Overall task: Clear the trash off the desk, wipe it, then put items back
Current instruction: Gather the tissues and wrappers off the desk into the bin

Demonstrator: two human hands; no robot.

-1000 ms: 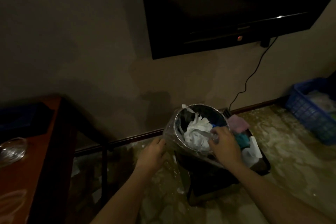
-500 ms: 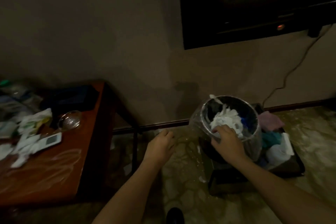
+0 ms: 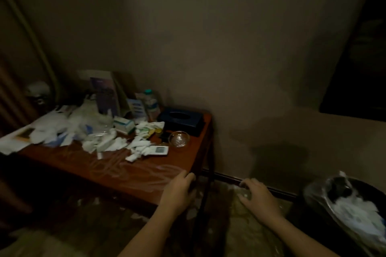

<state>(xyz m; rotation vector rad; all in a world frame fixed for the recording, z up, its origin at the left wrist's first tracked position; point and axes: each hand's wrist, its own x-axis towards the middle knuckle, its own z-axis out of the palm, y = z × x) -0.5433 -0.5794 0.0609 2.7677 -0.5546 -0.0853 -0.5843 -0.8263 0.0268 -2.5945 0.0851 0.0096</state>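
A red-brown wooden desk (image 3: 129, 175) fills the left, strewn with crumpled white tissues (image 3: 108, 144) and plastic wrappers (image 3: 83, 121). Among them lie a white remote (image 3: 156, 150), a glass ashtray (image 3: 179, 139), a dark tissue box (image 3: 181, 120), a small carton (image 3: 124, 125) and a plastic bottle (image 3: 150, 103). My left hand (image 3: 177, 192) hovers at the desk's near right corner, fingers loosely curled, holding nothing. My right hand (image 3: 258, 198) hangs over the floor, fingers relaxed and empty. The lined trash bin (image 3: 325, 188), full of white paper, stands at the far right.
A leaflet stand (image 3: 104, 94) leans at the back of the desk against the wall. A dark TV edge (image 3: 359, 69) hangs at the right. Skirting board (image 3: 229, 178) runs along the pale stone floor between desk and bin.
My view swung left from the bin to the desk. My right hand left the bin's paper and came away empty; my left hand moved toward the desk corner.
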